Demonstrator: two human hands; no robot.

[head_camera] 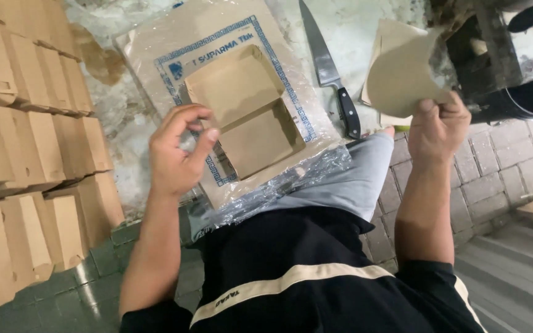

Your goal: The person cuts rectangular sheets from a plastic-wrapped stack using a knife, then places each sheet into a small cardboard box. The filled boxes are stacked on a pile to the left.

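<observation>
Head view, looking down over a seated person's lap. Held up at upper right: a sheet of brown paper [402, 74], curved and lifted off the counter, pinched by its lower edge in the right hand [437, 126], thumb on the near face and fingers behind, grip clamped on the paper so the sheet stands free for handling. Left of it, the left hand [177, 154] raised over the counter, fingers curled with thumb and forefinger nearly meeting but holding nothing, grip empty and loosely closing, hovering just beside an open brown paper box [245, 108]. Box lying flat and unfolded into two shallow halves on a plastic-wrapped pack of brown paper [155, 43] with a blue patterned border, probably serving as a work surface. Clear wrap crumpled at the pack's near edge, spilling over the knee. Between pack and sheet, a kitchen knife [331, 71] with a black handle, lying on the pale, stained counter [365, 24], blade pointing far. Far left: stacks of folded brown boxes [26, 135], nested in rows. Upper right corner: a dark metal object [495, 55], unclear. Near: black shirt with cream stripe, grey shorts, paved floor [513, 166].
</observation>
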